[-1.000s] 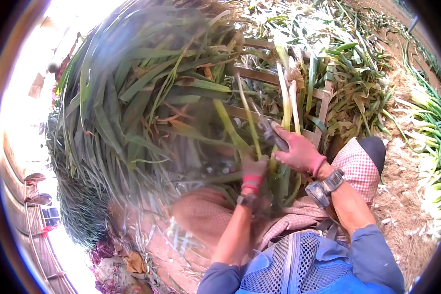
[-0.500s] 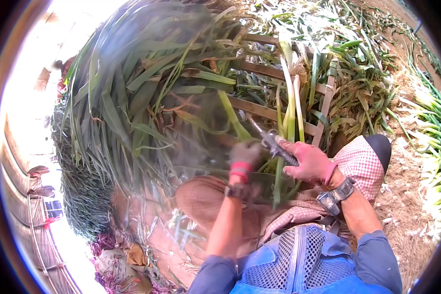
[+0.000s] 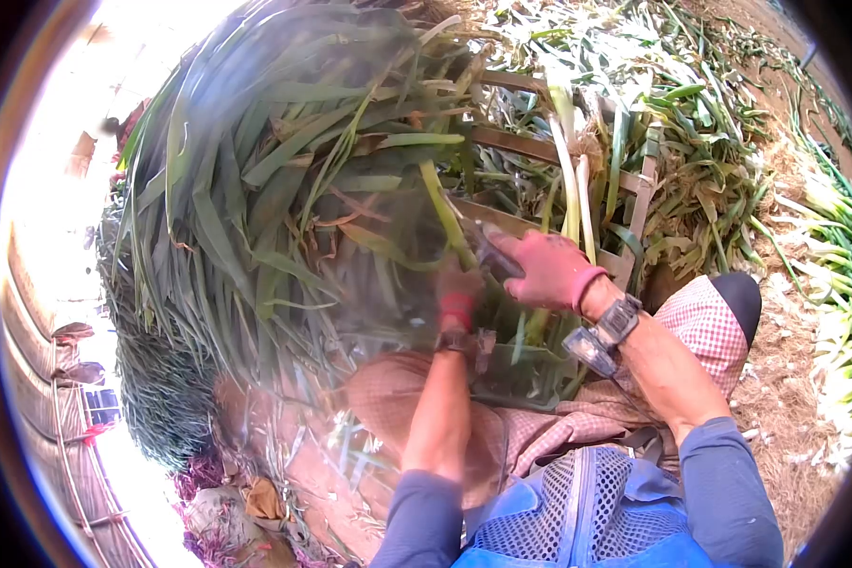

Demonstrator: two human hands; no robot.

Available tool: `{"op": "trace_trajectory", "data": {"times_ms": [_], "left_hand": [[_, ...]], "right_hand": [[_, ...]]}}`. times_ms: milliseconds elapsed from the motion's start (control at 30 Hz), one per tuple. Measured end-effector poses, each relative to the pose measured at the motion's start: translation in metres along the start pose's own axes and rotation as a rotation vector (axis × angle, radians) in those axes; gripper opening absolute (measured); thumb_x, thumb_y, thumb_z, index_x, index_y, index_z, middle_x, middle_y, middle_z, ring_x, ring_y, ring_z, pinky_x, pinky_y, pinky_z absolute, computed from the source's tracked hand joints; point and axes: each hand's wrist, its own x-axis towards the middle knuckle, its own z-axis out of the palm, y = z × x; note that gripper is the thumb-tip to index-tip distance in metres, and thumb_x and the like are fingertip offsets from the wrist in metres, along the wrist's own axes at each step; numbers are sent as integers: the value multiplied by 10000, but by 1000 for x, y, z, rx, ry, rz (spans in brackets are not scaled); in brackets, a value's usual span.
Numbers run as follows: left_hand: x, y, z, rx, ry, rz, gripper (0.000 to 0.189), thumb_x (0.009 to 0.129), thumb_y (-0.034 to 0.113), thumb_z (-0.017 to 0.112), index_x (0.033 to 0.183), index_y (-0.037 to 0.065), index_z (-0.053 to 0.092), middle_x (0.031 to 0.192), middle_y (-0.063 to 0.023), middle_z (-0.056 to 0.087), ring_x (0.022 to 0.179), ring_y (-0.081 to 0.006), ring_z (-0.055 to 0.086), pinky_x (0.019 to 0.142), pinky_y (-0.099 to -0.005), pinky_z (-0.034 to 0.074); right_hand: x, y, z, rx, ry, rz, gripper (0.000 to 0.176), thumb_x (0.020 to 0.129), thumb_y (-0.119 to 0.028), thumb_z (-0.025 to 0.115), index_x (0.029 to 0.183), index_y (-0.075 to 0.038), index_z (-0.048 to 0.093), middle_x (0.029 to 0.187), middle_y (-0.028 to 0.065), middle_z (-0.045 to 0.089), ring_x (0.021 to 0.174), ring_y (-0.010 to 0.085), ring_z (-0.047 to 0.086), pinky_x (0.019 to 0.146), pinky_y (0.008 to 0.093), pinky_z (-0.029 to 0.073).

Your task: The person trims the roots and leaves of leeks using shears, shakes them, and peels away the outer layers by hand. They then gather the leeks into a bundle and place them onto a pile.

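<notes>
Green leaves (image 3: 227, 180) heap at left; beside them, the blurred left hand (image 3: 459, 286) appears to have its fingers closed round a stalk (image 3: 447, 216); the right hand's (image 3: 551, 272) fingers grip a tool (image 3: 498, 254) near it; seemingly, tool meets stalk now; the next move calls for steady hold, fingertips clear; rightward, a frame (image 3: 642, 194).

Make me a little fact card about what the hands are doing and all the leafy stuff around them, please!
Left hand: gloved, blurry, around a green stalk
Right hand: pink-gloved, gripping a dark-handled tool
Tool's place: beside the green stalk; touching or not, can't tell
Big leafy pile: long green leaves, on the left
Slatted frame: behind the hands, partly under leaves
Far right: green-and-white stalks in a row
Clothes: blue mesh vest
</notes>
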Motion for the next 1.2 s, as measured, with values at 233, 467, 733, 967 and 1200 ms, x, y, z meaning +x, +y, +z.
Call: {"op": "trace_trajectory", "data": {"times_ms": [233, 467, 733, 967, 1200], "left_hand": [[-26, 26, 2, -74, 19, -60, 396, 896, 306, 805, 1151, 21, 704, 958, -191, 782, 893, -350, 768, 823, -464, 576], [-43, 2, 17, 20, 37, -55, 411, 899, 363, 784, 1160, 60, 691, 1005, -196, 782, 953, -403, 757, 868, -492, 572], [-35, -9, 22, -17, 0, -163, 449, 882, 303, 827, 1220, 36, 702, 1045, -193, 791, 983, -356, 776, 853, -467, 576], [-51, 6, 14, 6, 10, -31, 586, 882, 394, 819, 1345, 84, 640, 1138, -214, 780, 1065, -426, 751, 935, -509, 568], [-65, -1, 25, -33, -58, -42, 535, 885, 348, 791, 1342, 119, 633, 1136, -196, 781, 1049, -417, 751, 934, -504, 564]], "right_hand": [[25, 6, 3, 1, 211, -19, 838, 882, -312, 700, 1667, -219, 420, 1170, 251, 682, 1110, 441, 707, 986, 540, 545], [-89, 12, 8, 91, -96, 30, 821, 876, -364, 713, 1645, -215, 467, 1104, 241, 674, 1074, 439, 712, 988, 543, 547], [-73, 10, 13, 14, -134, 19, 815, 891, -373, 711, 1651, -219, 456, 1115, 253, 673, 1090, 451, 704, 1024, 544, 525], [-18, -13, -13, -24, 14, 0, 814, 881, -269, 689, 1651, -187, 437, 1155, 266, 712, 1079, 453, 738, 938, 554, 576], [31, -24, -35, -47, 52, 59, 859, 885, -349, 681, 1684, -193, 405, 1205, 270, 698, 1164, 436, 692, 1050, 507, 522]]}}
